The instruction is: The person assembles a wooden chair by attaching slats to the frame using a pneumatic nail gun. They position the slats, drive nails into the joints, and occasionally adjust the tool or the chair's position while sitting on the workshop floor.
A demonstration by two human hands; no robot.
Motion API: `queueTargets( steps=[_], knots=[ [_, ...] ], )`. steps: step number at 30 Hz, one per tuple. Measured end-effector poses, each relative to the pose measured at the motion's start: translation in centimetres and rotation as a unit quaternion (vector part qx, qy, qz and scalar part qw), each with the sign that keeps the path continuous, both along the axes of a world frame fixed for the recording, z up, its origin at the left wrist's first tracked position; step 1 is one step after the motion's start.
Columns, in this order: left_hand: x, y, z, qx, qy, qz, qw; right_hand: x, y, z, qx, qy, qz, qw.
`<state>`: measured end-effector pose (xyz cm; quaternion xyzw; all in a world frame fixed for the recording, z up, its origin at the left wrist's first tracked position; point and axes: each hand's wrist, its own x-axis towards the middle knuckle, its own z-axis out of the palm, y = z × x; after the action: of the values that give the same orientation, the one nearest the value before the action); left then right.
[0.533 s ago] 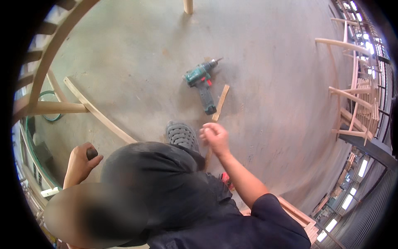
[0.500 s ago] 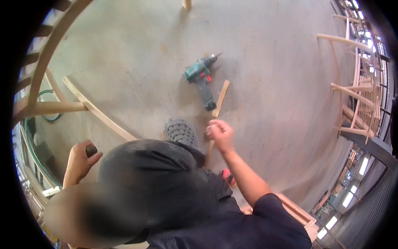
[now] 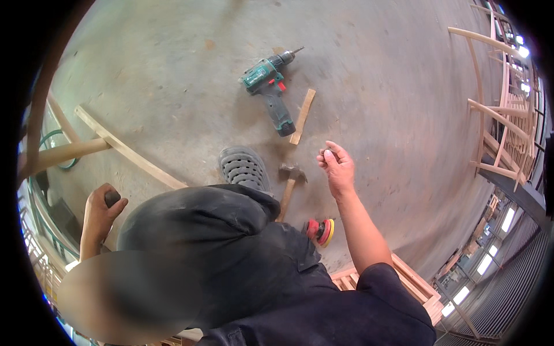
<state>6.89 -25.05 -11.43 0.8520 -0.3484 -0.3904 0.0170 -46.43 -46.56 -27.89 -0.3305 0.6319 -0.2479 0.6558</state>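
My left hand (image 3: 99, 214) is closed round a dark, rounded object (image 3: 112, 199), whose blunt end shows between thumb and fingers; its kind is unclear. To the right of my knee, my right hand (image 3: 338, 168) hovers over the floor with thumb and fingertips pinched. Something small and dark may be between them, too small to name. Below and left of that hand lies a hammer (image 3: 287, 196) with a wooden handle. A green and black cordless drill (image 3: 268, 86) lies farther off, bit pointing right, beside a short wooden strip (image 3: 303, 116).
A red and black disc tool with a yellow rim (image 3: 321, 232) sits by my leg. My grey clog (image 3: 244, 167) stands on the concrete floor (image 3: 381, 104). Wooden frame parts (image 3: 130, 149) are on the left, chair-like frames (image 3: 499, 115) at right, and slatted wood (image 3: 404, 277) lies below my right arm.
My right hand has moved right and slightly up, away from the wooden strip, uncovering the hammer's head. My left hand has shifted slightly left, still holding the dark object. The view has shifted.
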Motion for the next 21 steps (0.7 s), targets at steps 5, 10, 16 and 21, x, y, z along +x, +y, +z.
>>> queueTargets(
  steps=[5, 10, 16, 21],
  knots=[
    [0.3, 0.5, 0.6, 0.023, 0.012, 0.013, 1.000, 3.6, -0.6, 2.1, -0.023, -0.067, -0.010, 0.997],
    [0.8, 1.2, 0.4, 0.000, -0.007, -0.001, 1.000, 7.1, -0.9, 5.1, -0.073, -0.082, 0.029, 0.994],
    [1.3, 2.2, 0.9, -0.012, 0.009, -0.010, 1.000, 9.8, -0.8, 6.6, -0.107, -0.032, 0.081, 0.990],
    [2.5, 2.4, 1.8, 0.019, 0.016, -0.020, 0.999, 11.1, -0.4, 6.6, -0.173, 0.014, 0.151, 0.973]
  ],
)
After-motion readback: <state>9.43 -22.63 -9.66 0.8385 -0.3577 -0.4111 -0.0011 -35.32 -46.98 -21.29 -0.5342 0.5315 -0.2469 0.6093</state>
